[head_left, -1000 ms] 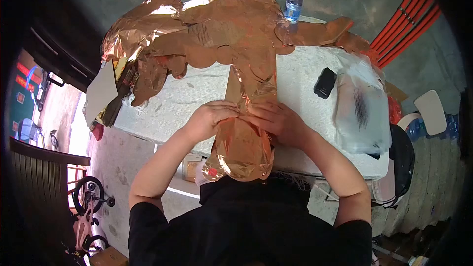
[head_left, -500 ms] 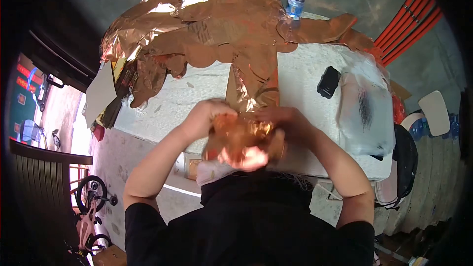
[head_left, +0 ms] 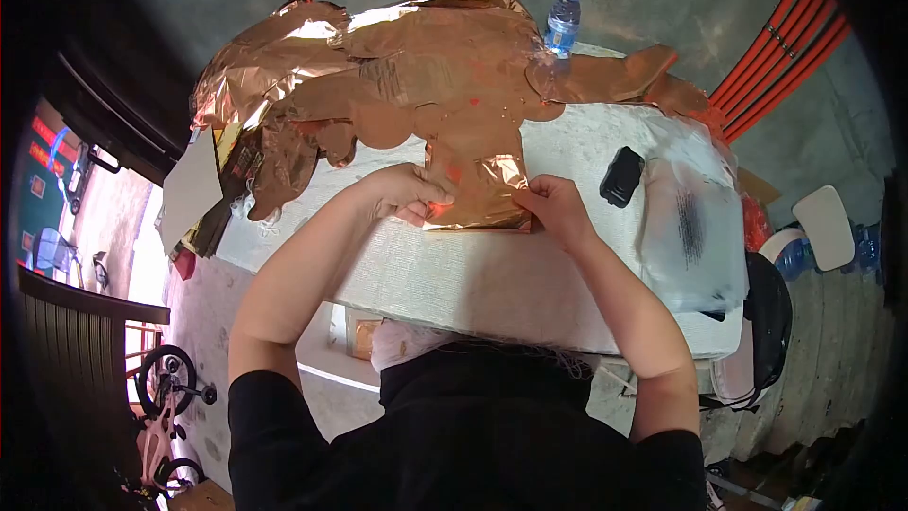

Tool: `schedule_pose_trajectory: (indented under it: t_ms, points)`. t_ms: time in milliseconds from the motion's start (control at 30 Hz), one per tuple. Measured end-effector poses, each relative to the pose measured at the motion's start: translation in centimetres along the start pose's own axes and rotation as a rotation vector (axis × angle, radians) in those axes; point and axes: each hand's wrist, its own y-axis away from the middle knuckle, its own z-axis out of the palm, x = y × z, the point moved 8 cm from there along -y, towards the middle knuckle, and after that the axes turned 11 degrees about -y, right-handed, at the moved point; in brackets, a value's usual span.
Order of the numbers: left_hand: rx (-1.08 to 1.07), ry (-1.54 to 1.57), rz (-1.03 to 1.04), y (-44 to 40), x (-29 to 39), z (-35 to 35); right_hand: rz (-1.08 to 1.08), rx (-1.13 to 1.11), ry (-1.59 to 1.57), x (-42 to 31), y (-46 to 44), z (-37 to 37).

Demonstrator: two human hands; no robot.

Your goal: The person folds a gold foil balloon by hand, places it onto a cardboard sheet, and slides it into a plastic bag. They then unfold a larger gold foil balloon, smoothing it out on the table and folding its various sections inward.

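Copper-coloured foil (head_left: 435,71) spreads over the far half of the white-covered table (head_left: 416,274), with scalloped edges and one strip reaching toward me. The near end of that strip (head_left: 482,194) is folded into a straight edge. At its left side, my left hand (head_left: 407,194) pinches the foil with bent fingers. My right hand (head_left: 553,203) grips the opposite edge between thumb and fingers. The folded foil lies between both hands, above the white surface.
A water bottle (head_left: 563,21) stands at the far edge. To the right are a black object (head_left: 622,176) and clear plastic packaging (head_left: 690,227). Grey board (head_left: 192,191) lies at the left end. Red pipes (head_left: 780,43) rise at the back right.
The rounded foil end that hung near my body has been folded up and away. My hands have moved slightly apart, to the two sides of the folded strip.
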Motion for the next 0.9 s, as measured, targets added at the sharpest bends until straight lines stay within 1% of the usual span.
schedule_pose_trajectory:
  t_ms: [33, 100, 133, 167, 200, 233, 300, 333, 400, 433, 467, 500, 533, 567, 633, 667, 700, 767, 900]
  points:
    - [-0.001, 0.0, 0.001, -0.2, -0.2, 0.0, -0.012, -0.003, 0.036, 0.2, -0.4, -0.2]
    - [0.066, 0.066, 0.03, -0.3, -0.7, -0.4, -0.022, -0.009, 0.071, 0.2, -0.8, -0.4]
    - [0.068, 0.07, 0.027, -0.2, -1.1, -0.3, 0.036, -0.013, 0.062, 0.3, -0.8, -0.3]
    - [0.131, 0.02, 0.084, -0.1, -1.1, -0.6, 0.094, -0.016, 0.053, 0.5, -0.8, -0.3]
    - [0.192, -0.031, 0.141, 0.3, -0.9, -0.7, 0.097, -0.02, 0.052, 0.4, -0.9, -0.2]
    - [0.193, -0.029, 0.139, 0.5, -1.2, -0.2, 0.103, -0.038, 0.07, 0.3, -1.0, -0.1]
    - [0.423, -0.112, 0.405, 2.4, 0.2, -0.3, 0.109, -0.058, 0.089, -0.3, -1.1, 0.1]
    - [0.423, -0.109, 0.402, 2.9, 0.1, 0.6, 0.135, -0.065, 0.048, -0.5, -1.0, 0.4]
    - [0.747, -0.203, 0.635, 6.5, 1.6, 0.8, 0.166, -0.071, 0.005, -0.3, -0.8, 0.5]
    - [0.748, -0.201, 0.635, 7.4, 1.7, 1.2, 0.123, -0.084, 0.049, -0.4, -1.0, 0.6]
    - [0.822, -0.52, 0.785, 9.3, 3.2, 2.5, 0.08, -0.096, 0.09, -0.6, -1.0, 0.7]
    - [0.88, -0.847, 0.927, 10.6, 4.0, 4.4, 0.083, -0.095, 0.09, -1.1, -0.8, 0.9]
    - [0.757, -0.844, 0.926, 10.0, 3.4, 5.2, 0.095, -0.103, 0.074, -1.8, -0.4, 1.2]
    - [0.754, -0.839, 0.923, 10.2, 3.3, 5.5, 0.109, -0.112, 0.06, -2.1, 0.0, 1.4]
    - [0.656, -1.073, 0.875, 9.8, 2.8, 7.5, 0.141, -0.101, 0.046, -1.6, 0.0, 1.3]
    - [0.617, -1.048, 0.862, 9.4, 2.4, 7.7, 0.162, -0.09, 0.031, -1.4, 0.0, 1.1]
    - [0.613, -1.041, 0.86, 9.2, 2.1, 7.8, 0.17, -0.09, 0.033, -0.9, 0.0, 1.1]
    - [0.565, -0.97, 0.853, 8.6, 1.6, 7.7, 0.011, -0.089, 0.091, -1.1, -0.4, 0.9]
    - [0.563, -0.957, 0.846, 8.5, 1.7, 7.6, 0.064, -0.092, 0.13, -0.8, -0.4, 0.9]
